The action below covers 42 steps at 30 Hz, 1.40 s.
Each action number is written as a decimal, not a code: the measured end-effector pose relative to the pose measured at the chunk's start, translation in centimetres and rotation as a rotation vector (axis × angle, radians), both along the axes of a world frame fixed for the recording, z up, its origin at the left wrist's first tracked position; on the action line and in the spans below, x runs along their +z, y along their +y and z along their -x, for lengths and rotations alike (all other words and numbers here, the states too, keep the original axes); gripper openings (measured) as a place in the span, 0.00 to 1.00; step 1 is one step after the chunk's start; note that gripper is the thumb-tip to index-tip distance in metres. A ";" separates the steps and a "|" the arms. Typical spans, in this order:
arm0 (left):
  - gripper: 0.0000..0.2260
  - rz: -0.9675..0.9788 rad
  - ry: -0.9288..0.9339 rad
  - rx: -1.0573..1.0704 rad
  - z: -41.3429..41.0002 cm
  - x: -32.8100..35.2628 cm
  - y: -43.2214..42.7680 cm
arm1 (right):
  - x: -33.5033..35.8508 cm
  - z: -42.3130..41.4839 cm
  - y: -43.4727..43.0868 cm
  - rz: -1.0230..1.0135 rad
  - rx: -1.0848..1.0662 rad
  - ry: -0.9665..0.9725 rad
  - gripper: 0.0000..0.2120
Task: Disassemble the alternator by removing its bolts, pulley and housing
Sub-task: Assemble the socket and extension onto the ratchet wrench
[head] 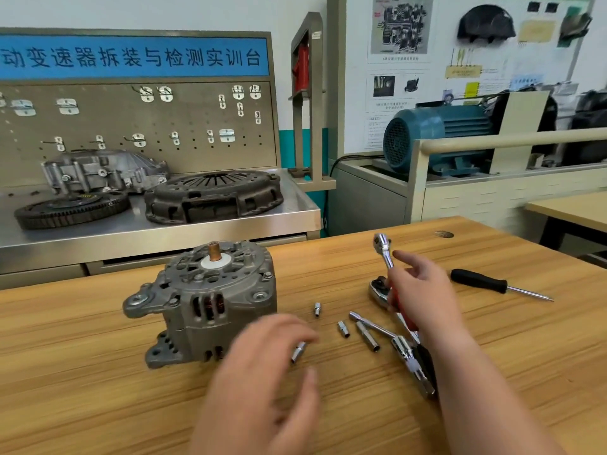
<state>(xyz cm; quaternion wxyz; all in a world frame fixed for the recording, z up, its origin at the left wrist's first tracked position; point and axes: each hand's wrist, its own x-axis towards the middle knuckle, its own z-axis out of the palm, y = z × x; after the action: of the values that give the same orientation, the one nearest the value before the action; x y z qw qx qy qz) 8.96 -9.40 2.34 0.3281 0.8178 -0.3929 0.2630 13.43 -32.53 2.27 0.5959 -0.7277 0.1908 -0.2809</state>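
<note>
The grey alternator point(203, 300) stands on the wooden table point(98, 372) with its copper shaft end pointing up. My right hand point(423, 290) grips a chrome ratchet wrench point(383, 249) and holds its head up above the table, index finger stretched out. My left hand point(272, 366) is blurred, fingers spread, hovering just right of the alternator above a small chrome socket point(298, 352); whether it touches the socket I cannot tell.
Loose sockets point(344, 329) and a long socket point(368, 336) lie between my hands. A second ratchet point(377, 289), a chrome extension handle point(410, 356) and a black screwdriver point(486, 282) lie on the right. A steel bench point(164, 224) with clutch parts stands behind.
</note>
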 end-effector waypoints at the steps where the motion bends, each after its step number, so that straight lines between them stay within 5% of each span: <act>1: 0.15 -0.146 0.077 -0.044 -0.2 -0.3 -1.5 | 0.2 0.3 -0.1 -0.101 0.027 -0.062 0.15; 3: 0.17 -0.314 0.212 -0.053 -2.1 -1.2 -4.0 | 0.4 0.7 -0.1 -0.236 0.093 -0.158 0.05; 11: 0.13 -0.767 0.168 0.148 -7.5 -1.9 -13.7 | -0.1 0.5 -0.3 -0.811 0.353 -0.297 0.13; 20: 0.12 -0.642 0.205 0.054 -9.7 -3.8 -14.8 | 0.5 0.3 -0.9 -1.074 0.480 -0.305 0.22; 27: 0.12 -0.800 0.118 0.035 -10.2 -4.0 -14.1 | 0.8 1.2 -1.4 -1.187 0.482 -0.451 0.21; 32: 0.12 -0.701 0.163 0.049 -10.7 -3.8 -13.5 | 0.7 1.4 -1.7 -1.244 0.479 -0.509 0.21; 42: 0.07 -0.048 0.239 0.038 -10.6 -2.8 -12.6 | 0.4 1.0 -0.1 -1.179 0.599 -0.421 0.21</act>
<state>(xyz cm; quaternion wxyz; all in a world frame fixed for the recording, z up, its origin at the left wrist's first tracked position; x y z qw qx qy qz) 19.57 -21.99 -0.49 0.3479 0.8582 -0.3415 0.1606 12.39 -32.61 2.72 0.9680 -0.2339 -0.0172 -0.0887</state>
